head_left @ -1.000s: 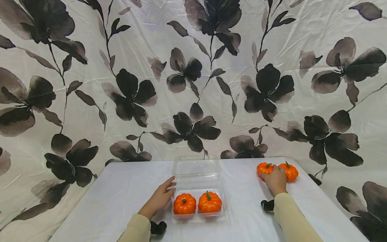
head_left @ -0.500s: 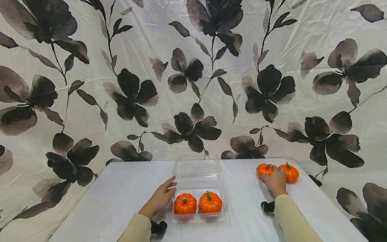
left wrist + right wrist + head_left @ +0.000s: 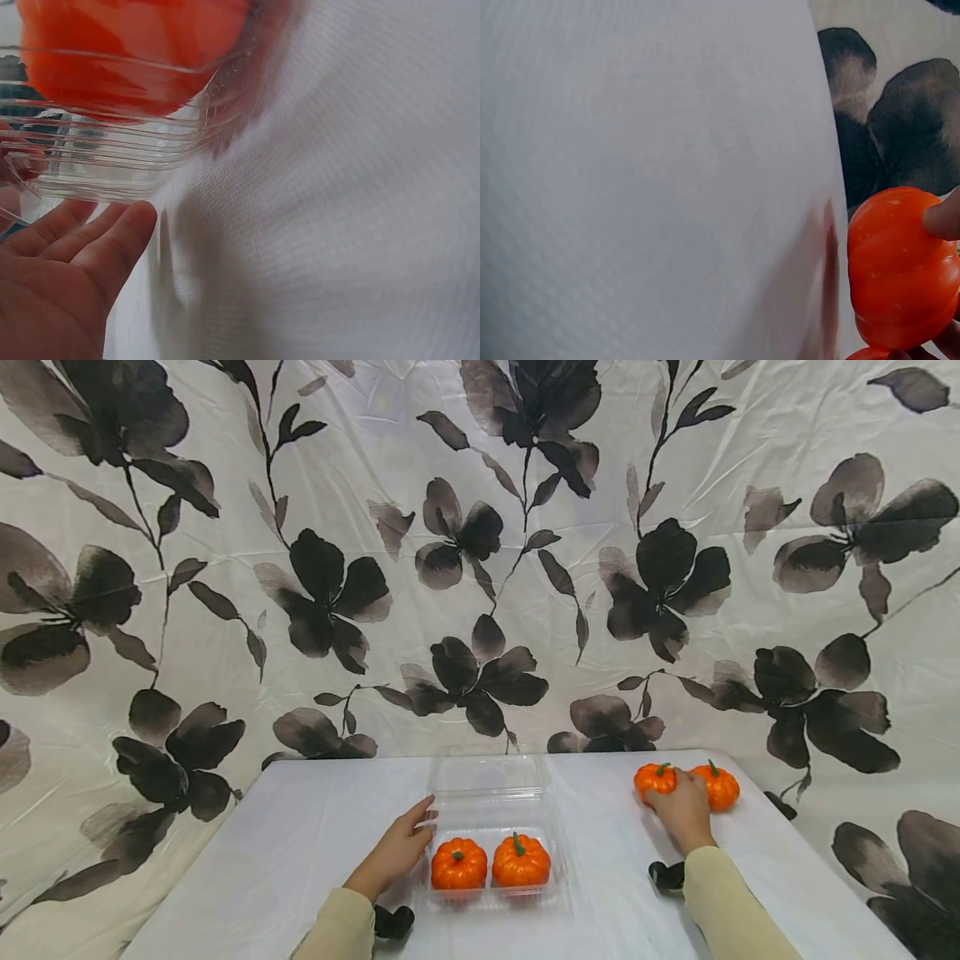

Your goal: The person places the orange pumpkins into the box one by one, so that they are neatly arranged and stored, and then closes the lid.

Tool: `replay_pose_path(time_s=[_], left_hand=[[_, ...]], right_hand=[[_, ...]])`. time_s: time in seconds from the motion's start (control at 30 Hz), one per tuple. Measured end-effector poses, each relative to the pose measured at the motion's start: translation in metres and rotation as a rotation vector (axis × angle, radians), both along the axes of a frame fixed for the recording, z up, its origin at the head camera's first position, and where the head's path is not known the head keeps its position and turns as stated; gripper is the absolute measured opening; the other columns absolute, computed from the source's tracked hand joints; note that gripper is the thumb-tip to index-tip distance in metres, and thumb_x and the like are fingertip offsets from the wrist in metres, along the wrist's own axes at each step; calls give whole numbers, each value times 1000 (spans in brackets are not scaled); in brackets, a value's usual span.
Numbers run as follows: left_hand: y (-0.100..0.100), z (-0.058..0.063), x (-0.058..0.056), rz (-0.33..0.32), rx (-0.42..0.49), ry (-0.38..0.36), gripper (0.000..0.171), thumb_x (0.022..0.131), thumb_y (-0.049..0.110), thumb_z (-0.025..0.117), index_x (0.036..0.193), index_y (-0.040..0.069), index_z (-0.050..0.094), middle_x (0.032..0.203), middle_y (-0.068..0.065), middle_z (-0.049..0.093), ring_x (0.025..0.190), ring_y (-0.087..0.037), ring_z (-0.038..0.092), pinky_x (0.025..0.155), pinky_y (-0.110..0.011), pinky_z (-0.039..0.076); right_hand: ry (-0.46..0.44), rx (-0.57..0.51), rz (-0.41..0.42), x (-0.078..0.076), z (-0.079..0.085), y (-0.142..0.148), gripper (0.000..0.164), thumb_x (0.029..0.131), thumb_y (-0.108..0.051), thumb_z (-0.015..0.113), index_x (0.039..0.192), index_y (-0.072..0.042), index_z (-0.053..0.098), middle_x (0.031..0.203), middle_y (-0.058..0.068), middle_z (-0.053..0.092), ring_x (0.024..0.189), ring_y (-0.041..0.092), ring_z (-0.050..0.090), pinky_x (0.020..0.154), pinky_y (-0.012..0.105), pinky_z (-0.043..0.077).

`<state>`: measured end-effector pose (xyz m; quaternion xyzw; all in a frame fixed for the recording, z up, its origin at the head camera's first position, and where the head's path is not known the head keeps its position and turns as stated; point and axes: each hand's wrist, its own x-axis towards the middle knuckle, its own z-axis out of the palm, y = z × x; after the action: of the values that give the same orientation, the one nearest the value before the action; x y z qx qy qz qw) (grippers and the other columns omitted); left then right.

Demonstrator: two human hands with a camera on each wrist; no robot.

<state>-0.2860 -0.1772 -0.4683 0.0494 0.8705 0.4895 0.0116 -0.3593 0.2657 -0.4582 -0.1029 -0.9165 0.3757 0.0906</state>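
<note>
At the back right of the table, my right hand (image 3: pixel 684 810) grips a small orange toy pumpkin (image 3: pixel 653 779) with a green stem. The right wrist view shows the thumb on one side of this pumpkin (image 3: pixel 900 274) and fingers at the other. Just right of that hand sits a second pumpkin (image 3: pixel 720 787). My left hand (image 3: pixel 397 852) rests at the left side of a clear plastic clamshell container (image 3: pixel 491 817), its extended fingertips (image 3: pixel 139 214) against the ribbed wall. Two more pumpkins stand side by side in the container's front half, a left one (image 3: pixel 458 865) and a right one (image 3: pixel 521 862).
The container's lid (image 3: pixel 487 774) lies folded back towards the rear. A white cloth covers the table (image 3: pixel 322 810). Behind it hangs a floral curtain (image 3: pixel 555 652). Black wrist devices (image 3: pixel 393 923) show beside both sleeves.
The pumpkin in my right hand has shifted very slightly left, away from its neighbour. My left hand and the container stay where they were.
</note>
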Motion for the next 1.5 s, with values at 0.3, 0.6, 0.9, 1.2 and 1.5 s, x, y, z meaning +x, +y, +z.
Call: replay_pose_path(time_s=[0.3, 0.6, 0.9, 1.2, 1.5], left_hand=[[-1, -1, -1, 0, -7, 8, 57, 98, 13, 49, 152, 7, 30, 141, -23, 50, 123, -43, 54, 100, -56, 46], [-1, -3, -3, 3, -6, 20, 57, 98, 13, 49, 151, 7, 31, 140, -23, 51, 123, -43, 55, 99, -55, 47], [-1, -2, -2, 8, -9, 6, 57, 98, 14, 49, 151, 8, 31, 140, -23, 51, 123, -43, 54, 99, -55, 47], [-1, -2, -1, -1, 5, 10, 57, 98, 13, 49, 152, 7, 30, 141, -23, 51, 124, -43, 54, 97, -53, 49], [-2, -1, 0, -8, 6, 18, 57, 98, 13, 49, 152, 7, 30, 141, -23, 51, 124, -42, 54, 97, -52, 50]], right_hand=[[51, -36, 25, 1, 6, -8, 75, 86, -25, 61, 147, 8, 29, 149, 32, 27, 135, 51, 29, 111, 65, 27], [92, -5, 70, 8, 16, -18, 73, 87, -25, 61, 146, 7, 32, 149, 30, 33, 135, 47, 32, 114, 61, 25], [111, -2, 109, 15, 30, -32, 73, 88, -27, 63, 147, 5, 32, 148, 28, 34, 133, 46, 35, 111, 60, 32], [121, -18, 138, 23, 38, -44, 76, 87, -30, 63, 148, 3, 31, 151, 26, 32, 136, 45, 34, 112, 59, 32], [131, -34, 166, 30, 44, -51, 78, 88, -31, 64, 150, 1, 30, 153, 25, 31, 136, 44, 35, 112, 58, 33]])
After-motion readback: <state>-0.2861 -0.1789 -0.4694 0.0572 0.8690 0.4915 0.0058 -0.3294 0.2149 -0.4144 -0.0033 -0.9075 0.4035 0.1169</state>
